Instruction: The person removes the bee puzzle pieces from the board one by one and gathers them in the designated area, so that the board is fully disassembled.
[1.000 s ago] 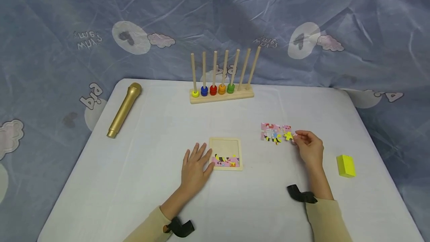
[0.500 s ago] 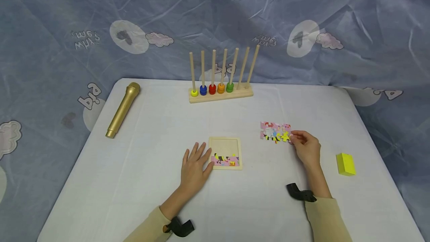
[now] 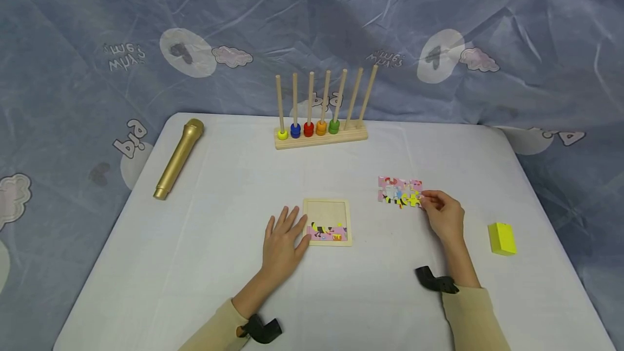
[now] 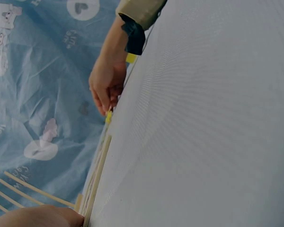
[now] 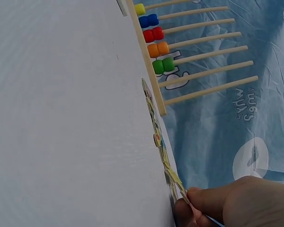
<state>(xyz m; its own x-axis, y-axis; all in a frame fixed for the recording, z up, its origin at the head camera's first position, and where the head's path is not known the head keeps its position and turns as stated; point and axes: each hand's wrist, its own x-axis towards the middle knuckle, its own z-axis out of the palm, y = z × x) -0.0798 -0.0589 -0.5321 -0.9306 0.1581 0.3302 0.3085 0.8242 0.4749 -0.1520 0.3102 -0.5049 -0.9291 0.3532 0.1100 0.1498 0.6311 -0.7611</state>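
My left hand (image 3: 284,251) lies with fingers spread, fingertips and thumb on the left edge of a square wooden puzzle frame (image 3: 326,211). A pink strip of fitted pieces (image 3: 327,233) with a bee picture fills the bottom of that frame. To the right, my right hand (image 3: 447,218) pinches a yellow-and-pink puzzle piece (image 3: 414,199) between thumb and fingers. In the right wrist view this puzzle piece (image 5: 177,182) is tilted, its far end low over the other pieces. Those loose puzzle pieces (image 3: 392,189) lie grouped on the white table, pink with yellow and black parts.
A wooden peg rack (image 3: 322,141) with coloured beads on several pegs stands at the back. A gold microphone-shaped object (image 3: 179,160) lies at the far left. A yellow block (image 3: 502,239) sits right of my right arm. Patterned blue-grey cloth (image 3: 312,15) hangs behind the table.
My right hand has moved slightly left, bringing the yellow-and-pink puzzle piece over the edge of the loose group; over the last half second it barely moves. My left hand stays on the frame.
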